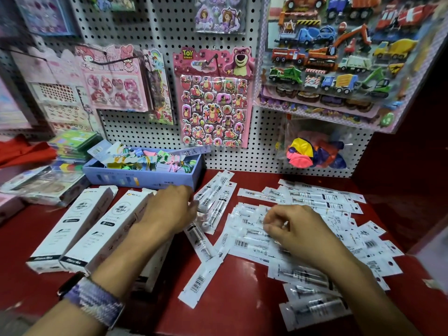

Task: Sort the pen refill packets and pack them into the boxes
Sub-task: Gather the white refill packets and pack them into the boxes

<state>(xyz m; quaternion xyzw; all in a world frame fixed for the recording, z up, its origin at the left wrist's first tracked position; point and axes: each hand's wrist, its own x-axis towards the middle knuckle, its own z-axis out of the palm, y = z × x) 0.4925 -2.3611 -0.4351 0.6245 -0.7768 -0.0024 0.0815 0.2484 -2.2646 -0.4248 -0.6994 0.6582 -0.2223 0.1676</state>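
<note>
1. Left hand (171, 209): I log it palm down over the small left-hand batch of refill packets (214, 202), fingers curled onto their near ends. It appears to grip or press the top packets; whether any is lifted I cannot tell.

2. Right hand (294, 230): fingers curled over the main spread of packets (322, 207), thumb and forefinger pinching what looks like the edge of one packet at the pile's left margin. The pinched item is mostly hidden under the knuckles.

3. Left-hand batch: a few packets stacked roughly parallel, long axes running from near-left to far-right, far ends pointing toward the pegboard (264, 141).

4. Main spread: many packets overlapping loosely on the red counter (237, 287), most lying crosswise, long axes left to right, hang-hole ends to the right.

5. Stray packets (201, 277): two or three lie between the hands and nearer me, angled diagonally.

6. White boxes (72, 229): two side by side at the left, long axes running away from me, far flaps open; a third seems to lie under the left forearm.

7. Governing relation, my judgement: the boxes lie left of both hands, and the left hand is nearer them. A packet from the main spread would need turning about a quarter turn to match a box's long axis.

8. Blue tray (145, 175) of coloured clips: behind the boxes, not part of the sort.
</note>
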